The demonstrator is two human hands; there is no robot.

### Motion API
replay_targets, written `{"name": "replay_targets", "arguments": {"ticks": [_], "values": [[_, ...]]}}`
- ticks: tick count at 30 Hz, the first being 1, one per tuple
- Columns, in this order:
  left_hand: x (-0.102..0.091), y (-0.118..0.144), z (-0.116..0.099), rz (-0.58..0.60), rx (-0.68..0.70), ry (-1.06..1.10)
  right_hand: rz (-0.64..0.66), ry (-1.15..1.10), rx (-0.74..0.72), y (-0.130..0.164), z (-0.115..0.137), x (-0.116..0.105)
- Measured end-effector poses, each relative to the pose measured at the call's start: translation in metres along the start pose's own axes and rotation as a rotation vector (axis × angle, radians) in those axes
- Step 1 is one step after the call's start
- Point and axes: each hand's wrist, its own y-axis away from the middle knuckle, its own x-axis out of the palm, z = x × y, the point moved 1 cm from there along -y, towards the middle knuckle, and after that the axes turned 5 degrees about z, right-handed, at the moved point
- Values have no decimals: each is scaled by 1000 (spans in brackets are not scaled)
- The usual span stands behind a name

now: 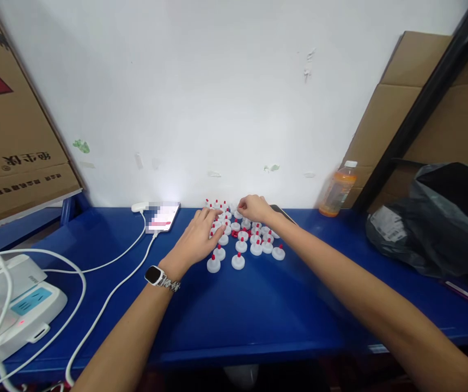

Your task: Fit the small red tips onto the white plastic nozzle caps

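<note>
Several white round bottle caps with red nozzle tips (238, 262) stand upright on the blue table (234, 310), grouped around both hands. My left hand (196, 237) lies over the left side of the group, fingers stretched out and holding nothing that I can see; it hides some caps. At the back of the group my right hand (254, 207) is closed in a pinch, close above a white cap (238, 214). What its fingertips hold, if anything, is too small to make out. Small loose red pieces (235, 233) lie among the caps.
A lit phone (169, 216) with a charging cable lies at the back left. A white power strip (33, 305) with looping cables takes up the left. An orange drink bottle (339, 189) stands back right, beside a dark plastic bag (409, 228). Another dark flat object (283, 212) lies behind my right forearm.
</note>
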Motion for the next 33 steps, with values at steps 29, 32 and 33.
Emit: {"name": "replay_targets", "arguments": {"ticks": [29, 32, 33], "values": [[8, -2, -10, 40, 85, 17, -243, -583, -169, 85, 42, 3], [7, -2, -8, 14, 36, 11, -229, -391, -134, 86, 36, 11], [6, -1, -8, 0, 19, 9, -205, -291, -135, 85, 34, 12]]}}
